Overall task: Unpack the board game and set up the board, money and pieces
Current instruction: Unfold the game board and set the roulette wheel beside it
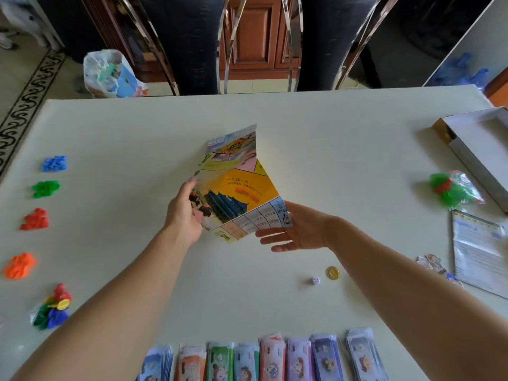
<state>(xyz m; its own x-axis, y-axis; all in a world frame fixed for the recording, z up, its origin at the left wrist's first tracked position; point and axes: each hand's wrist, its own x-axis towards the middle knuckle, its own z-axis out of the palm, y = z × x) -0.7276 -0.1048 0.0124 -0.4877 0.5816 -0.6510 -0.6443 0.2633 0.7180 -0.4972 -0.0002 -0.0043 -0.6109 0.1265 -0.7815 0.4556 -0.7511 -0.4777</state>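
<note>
L grip: fingers curled on the L edge of the folded, colour-printed paper game board, thumb on the printed face. Firm hold.
R grip: open, fingers straight and spread, pointing L. Palm sits at the board's lower R corner and looks to be touching it; can't tell if the thumb pinches.

Board: lifted off the white table, over its middle, tilted, partly folded w/ a crease across the face. Yellow centre panel, a blue building pic and a row of price squares are showing.

All positions rel. to board:
- Near side, slightly R: round gold coin and small white die, just beside each other.
- Near side, at table edge: row of paper money stacks, approx. 8, side by side.
- Far L, in a column: blue plastic pieces, green plastic pieces, red plastic pieces, orange plastic pieces, then a clear bag of mixed-colour pawns.
- Far R: clear bag of green and red pieces; beyond it the open white cardboard box; nearer, a printed sheet w/ small character cut-outs next to it.
- Beyond, off the table: white plastic bag on the floor, metal-framed chairs.
</note>
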